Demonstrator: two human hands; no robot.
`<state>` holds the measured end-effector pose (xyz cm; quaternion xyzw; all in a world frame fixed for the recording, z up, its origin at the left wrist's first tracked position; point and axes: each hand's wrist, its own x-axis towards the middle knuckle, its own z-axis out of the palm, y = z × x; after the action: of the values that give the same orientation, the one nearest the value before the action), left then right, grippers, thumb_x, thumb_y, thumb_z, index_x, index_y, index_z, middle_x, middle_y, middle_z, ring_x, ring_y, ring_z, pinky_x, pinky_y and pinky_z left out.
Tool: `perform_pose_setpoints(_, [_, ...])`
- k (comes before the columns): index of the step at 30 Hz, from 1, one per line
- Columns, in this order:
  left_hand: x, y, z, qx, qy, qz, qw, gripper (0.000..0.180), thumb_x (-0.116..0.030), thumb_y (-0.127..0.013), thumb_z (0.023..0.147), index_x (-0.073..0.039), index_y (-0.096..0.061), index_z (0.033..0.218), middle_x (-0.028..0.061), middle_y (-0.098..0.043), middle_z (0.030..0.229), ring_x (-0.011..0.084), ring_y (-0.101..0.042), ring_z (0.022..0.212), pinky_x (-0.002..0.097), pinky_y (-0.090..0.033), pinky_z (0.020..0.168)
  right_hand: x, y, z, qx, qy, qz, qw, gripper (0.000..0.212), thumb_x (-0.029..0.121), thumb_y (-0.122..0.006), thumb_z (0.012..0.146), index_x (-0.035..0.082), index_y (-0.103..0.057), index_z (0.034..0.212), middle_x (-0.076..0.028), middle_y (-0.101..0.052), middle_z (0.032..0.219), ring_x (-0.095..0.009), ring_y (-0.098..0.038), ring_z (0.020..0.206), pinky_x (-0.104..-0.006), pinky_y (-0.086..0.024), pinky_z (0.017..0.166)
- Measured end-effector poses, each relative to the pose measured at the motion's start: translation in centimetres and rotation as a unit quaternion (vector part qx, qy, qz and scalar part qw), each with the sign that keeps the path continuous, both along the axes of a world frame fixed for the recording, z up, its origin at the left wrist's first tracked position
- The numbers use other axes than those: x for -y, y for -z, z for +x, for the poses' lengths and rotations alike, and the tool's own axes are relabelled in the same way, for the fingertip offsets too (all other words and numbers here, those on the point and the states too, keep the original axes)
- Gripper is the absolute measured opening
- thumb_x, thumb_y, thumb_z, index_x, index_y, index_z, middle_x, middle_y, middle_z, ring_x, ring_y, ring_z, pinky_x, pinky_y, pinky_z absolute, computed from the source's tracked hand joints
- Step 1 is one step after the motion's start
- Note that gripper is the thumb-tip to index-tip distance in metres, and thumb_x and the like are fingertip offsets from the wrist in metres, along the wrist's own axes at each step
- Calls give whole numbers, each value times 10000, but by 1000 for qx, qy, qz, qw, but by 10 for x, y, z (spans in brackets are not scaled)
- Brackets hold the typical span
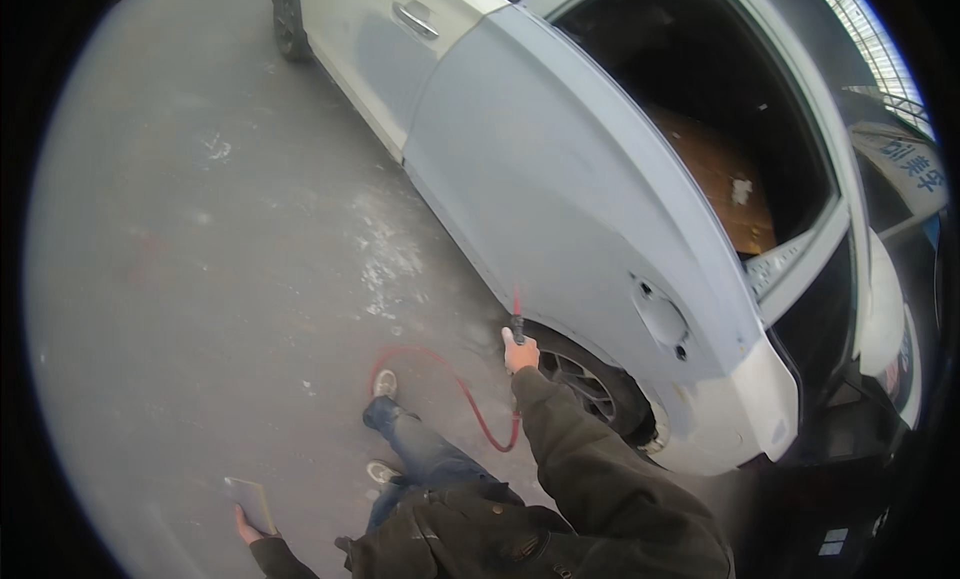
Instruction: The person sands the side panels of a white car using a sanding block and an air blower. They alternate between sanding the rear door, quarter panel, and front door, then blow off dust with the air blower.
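My right hand [519, 355] is closed around a dark air blow gun with a red tip [517, 325], held near the lower edge of a grey-primed car door [540, 169]. A red hose [465, 391] loops from near that hand over the floor by my feet. Whether the tip touches the panel I cannot tell. Low on the left, well apart from the car, my left hand [244, 527] grips a flat, greyish rectangular pad with a yellowish edge [250, 505]. The exact kind of pad does not show.
The white car [365, 49] fills the right side, with a wheel [585, 384] just beside my right forearm. Its window opening [700, 99] shows a brown sheet [715, 174] inside. Whitish smudges mark the grey floor [200, 279]. Another vehicle [905, 169] stands beyond.
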<state>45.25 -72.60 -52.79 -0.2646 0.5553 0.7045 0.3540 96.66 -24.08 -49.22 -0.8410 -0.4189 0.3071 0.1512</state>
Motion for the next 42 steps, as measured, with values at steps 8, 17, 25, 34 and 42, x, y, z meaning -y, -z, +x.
perform_pose_setpoints(8, [-193,-94,-42,3,24,-16,1000,543,-378,-623,949,-22,-540,1350,113,-596,1328,289,-588,1184,412,-502,991,-119,-42,-83,7,6,71,997,563,559,-632,872,2,-695,926,-260,-688,911,-451,-642,972,-508,-472,835])
perform_pose_setpoints(17, [-346,-56,-130,-10,73,-78,994,621,-542,-641,912,-107,-540,1343,37,-587,1293,211,-558,1137,338,-475,920,3,5,-27,23,212,108,971,554,525,-725,827,-24,-720,907,-193,-712,827,-349,-694,833,-459,-490,791])
perform_pose_setpoints(25, [-519,-24,-238,30,146,-28,988,599,-589,-618,910,-183,-529,1341,-11,-577,1197,151,-538,978,300,-476,806,4,-64,-19,27,436,197,878,619,504,-736,823,-79,-676,1021,-165,-701,866,-291,-665,767,-410,-508,770])
perform_pose_setpoints(34, [-592,-12,-412,-61,224,-3,973,775,-681,-543,901,-169,-425,1470,-25,-522,1322,139,-525,1096,283,-449,833,-276,-206,-216,-32,152,218,964,484,469,-705,872,58,-534,682,-28,-485,496,-184,-512,395,-370,-386,404])
perform_pose_setpoints(42, [-536,7,-421,-9,122,-94,988,601,-616,-576,897,-190,-564,1321,-40,-625,1112,113,-594,883,263,-482,643,-425,-201,-358,41,51,135,989,490,448,-683,879,-37,-625,840,-170,-666,782,-299,-660,653,-428,-504,589])
